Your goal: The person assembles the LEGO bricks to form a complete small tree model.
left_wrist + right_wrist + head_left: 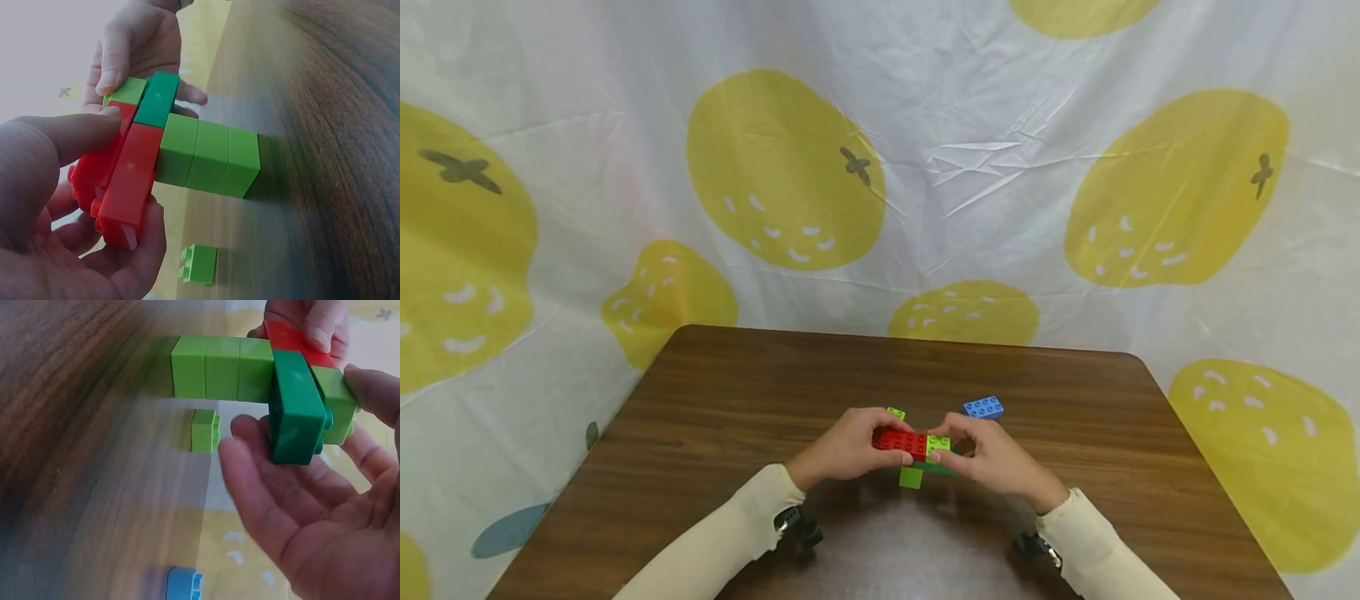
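The toy shape of shiny plastic blocks (150,147) is between the two hands, over the brown wood-look table (760,375). I can't tell if its foot touches the wood. Its post is three light green blocks (209,155) in a stack. Across the post's top go a red block (128,181) and a dark green block (299,400), end to end. Above those sit another red block (901,442) and a small light green block (937,444).

The left hand (850,446) holds the red end, its thumb on the upper red block and its other fingers curled about that end. The right hand (996,458) pinches the small light green block with thumb and pointing finger; its other fingers are spread loosely near the dark green block.

I think the shape is light and hard, and it won't squash. The smooth sides may be a bit slippery. Each block looks strong, but the thin post could snap off where blocks join. The best place to grab is the fat red part, with one hand steadying the post.

I see no box or bowl. A loose light green block (204,431) and a blue block with eight bumps (983,407) are on the table near the hands.
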Tool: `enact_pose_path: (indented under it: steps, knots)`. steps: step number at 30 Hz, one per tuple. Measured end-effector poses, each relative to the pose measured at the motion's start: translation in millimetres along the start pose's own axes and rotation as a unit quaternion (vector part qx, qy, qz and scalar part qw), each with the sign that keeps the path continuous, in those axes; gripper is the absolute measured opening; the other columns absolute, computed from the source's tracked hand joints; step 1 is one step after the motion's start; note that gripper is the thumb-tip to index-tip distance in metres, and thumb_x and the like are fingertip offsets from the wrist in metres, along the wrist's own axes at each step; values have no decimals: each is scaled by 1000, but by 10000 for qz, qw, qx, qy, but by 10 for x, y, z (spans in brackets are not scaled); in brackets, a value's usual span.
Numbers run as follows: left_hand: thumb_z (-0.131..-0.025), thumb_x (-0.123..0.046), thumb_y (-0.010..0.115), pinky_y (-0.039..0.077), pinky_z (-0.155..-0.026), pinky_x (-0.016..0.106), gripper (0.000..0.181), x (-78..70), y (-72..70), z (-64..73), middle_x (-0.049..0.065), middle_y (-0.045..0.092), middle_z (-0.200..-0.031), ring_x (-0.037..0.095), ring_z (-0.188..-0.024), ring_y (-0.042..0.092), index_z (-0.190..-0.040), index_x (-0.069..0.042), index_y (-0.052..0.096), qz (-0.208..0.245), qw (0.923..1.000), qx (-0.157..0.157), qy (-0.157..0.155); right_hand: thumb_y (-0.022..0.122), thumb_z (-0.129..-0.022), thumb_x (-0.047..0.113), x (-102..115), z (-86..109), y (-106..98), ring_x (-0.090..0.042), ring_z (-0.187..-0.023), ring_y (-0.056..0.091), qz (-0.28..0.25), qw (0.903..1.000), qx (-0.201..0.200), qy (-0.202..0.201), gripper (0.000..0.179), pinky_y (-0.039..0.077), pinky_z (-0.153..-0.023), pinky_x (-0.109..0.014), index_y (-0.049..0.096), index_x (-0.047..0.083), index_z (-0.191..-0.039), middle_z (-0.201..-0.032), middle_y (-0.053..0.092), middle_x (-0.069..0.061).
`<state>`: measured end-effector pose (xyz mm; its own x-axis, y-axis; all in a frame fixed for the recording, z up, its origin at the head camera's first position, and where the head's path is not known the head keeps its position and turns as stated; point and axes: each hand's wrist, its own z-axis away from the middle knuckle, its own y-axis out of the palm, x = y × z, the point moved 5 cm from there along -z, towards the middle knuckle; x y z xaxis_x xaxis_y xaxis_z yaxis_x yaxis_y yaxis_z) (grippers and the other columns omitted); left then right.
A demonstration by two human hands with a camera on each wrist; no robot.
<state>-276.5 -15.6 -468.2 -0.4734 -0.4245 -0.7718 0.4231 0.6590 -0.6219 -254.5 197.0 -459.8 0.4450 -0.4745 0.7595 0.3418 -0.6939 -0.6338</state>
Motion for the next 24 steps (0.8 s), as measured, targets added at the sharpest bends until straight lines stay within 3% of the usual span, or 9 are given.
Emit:
enact_pose_path:
  steps: [7,17,21,24]
  knots:
    - [-92,-33,85,55,-75,23,34,-26,-22,10,-3,74,-106,9,-88,61,-119,-15,77,-10,10000,-29,40,76,-100,27,-32,-8,26,-6,-70,58,-129,9997,13,-185,13,48,-60,-24,74,19,-110,-94,77,3]
    - [-91,-34,85,55,-74,23,35,-8,-22,2,-4,73,-105,10,-87,61,-120,-15,77,-35,10000,-14,25,77,-99,28,-64,-26,27,-4,-68,56,-42,9996,-70,-276,12,47,-58,-23,74,21,-108,-90,75,6]
    - [-91,-35,85,54,-73,23,36,8,-9,-12,-4,74,-105,9,-87,61,-120,-15,77,-76,10000,-12,63,75,-101,29,-45,-20,20,-4,-67,56,204,9989,-53,-421,13,50,-58,-24,72,23,-111,-92,75,9]
    - [-91,-36,85,54,-73,23,36,18,-2,-20,-4,74,-105,8,-87,61,-120,-16,77,-77,9999,-24,93,74,-102,29,-13,-18,-2,-6,-74,64,317,9980,-19,-549,14,57,-64,-26,72,23,-114,-95,76,9]
